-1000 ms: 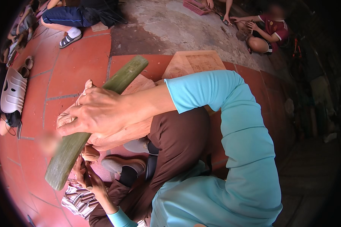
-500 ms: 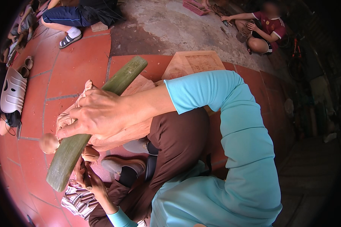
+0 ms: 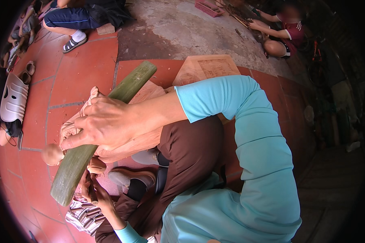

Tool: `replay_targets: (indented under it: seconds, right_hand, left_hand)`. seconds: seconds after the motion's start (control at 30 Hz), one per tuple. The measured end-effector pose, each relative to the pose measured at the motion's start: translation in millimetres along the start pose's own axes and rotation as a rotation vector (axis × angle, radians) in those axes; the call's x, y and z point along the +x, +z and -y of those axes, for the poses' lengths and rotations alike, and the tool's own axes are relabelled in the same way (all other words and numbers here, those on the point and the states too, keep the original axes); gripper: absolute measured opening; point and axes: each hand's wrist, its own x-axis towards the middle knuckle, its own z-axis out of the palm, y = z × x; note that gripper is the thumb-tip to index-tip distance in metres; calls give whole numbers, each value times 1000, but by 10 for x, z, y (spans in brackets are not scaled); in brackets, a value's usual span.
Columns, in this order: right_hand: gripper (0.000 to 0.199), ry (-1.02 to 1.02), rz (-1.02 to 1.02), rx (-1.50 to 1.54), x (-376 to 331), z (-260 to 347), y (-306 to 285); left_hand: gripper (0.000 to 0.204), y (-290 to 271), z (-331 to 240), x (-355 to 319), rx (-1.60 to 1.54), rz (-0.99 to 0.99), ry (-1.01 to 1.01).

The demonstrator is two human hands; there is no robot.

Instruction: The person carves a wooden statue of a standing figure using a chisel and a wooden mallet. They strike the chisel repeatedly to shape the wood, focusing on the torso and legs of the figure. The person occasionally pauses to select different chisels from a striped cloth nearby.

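My right hand (image 3: 103,125) is closed around a long green piece of bamboo (image 3: 71,174), which slants under the palm from upper right to lower left. Beneath it lies a pale carved wooden piece (image 3: 127,148) resting by my knees. A rounded wooden knob (image 3: 52,154) shows at its left end, and a smaller rounded bit of wood (image 3: 96,165) sits under the bamboo. Lower left, my left hand (image 3: 102,200) has its fingers closed on a slim dark tool (image 3: 93,195); its working end cannot be made out. Below that hand is a striped cloth (image 3: 79,216) with several brown-handled tools.
A hexagonal wooden block (image 3: 209,67) with a recessed panel stands beyond my forearm on red tiles. At far left are a white plastic seat-like thing (image 3: 14,97) and a pair of shoes (image 3: 27,73). Other people sit at upper left and upper right, near a pink basket (image 3: 209,8).
My hands, the bamboo and the wood stay almost where they were. At upper right, the other person's arms have moved up and forward, toward long thin pieces on the ground.
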Motion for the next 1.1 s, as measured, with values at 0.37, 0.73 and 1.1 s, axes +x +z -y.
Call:
replay_targets:
  seconds: [0.37, 0.73, 1.1]
  right_hand:
    - [64, 12, 39, -25, -2, 7, -3]
    - [64, 26, 55, 0, -11, 17, -28]
    - [62, -75, -126, -72, -9, -37, 87]
  left_hand:
    - [28, -5, 9, -26, -33, -3, -33]
    - [29, -2, -20, -23, -11, -8, -27]
    - [31, -10, 3, -27, 11, -19, 0]
